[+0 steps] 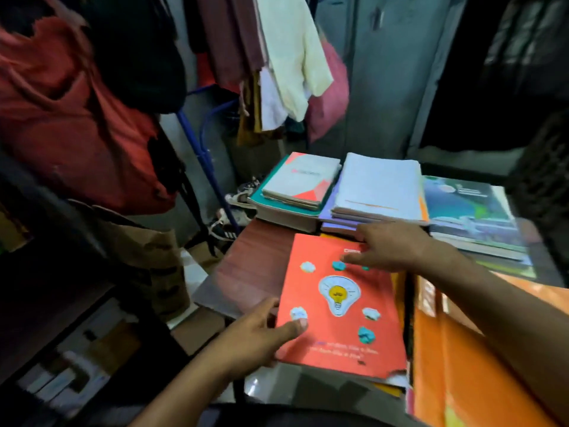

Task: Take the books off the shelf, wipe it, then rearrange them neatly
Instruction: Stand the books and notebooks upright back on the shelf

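Note:
A red book with a light-bulb picture (341, 306) lies on top of a low pile on the brown table (255, 266). My left hand (261, 331) grips its near left edge, thumb on the cover. My right hand (397, 248) rests on its far right corner with fingers straight. Behind it stand three stacks: a white-and-red book on a teal one (298, 183), a pile of white notebooks (378, 189), and a blue-covered stack (471, 211). Orange books (455, 343) lie at the right.
Clothes hang on a blue rack (209, 167) behind the table, red cloth (70, 118) at the left. A brown paper bag (154, 260) and shoes (228, 223) sit on the floor. A dark shelf (61, 349) with boxes is at lower left.

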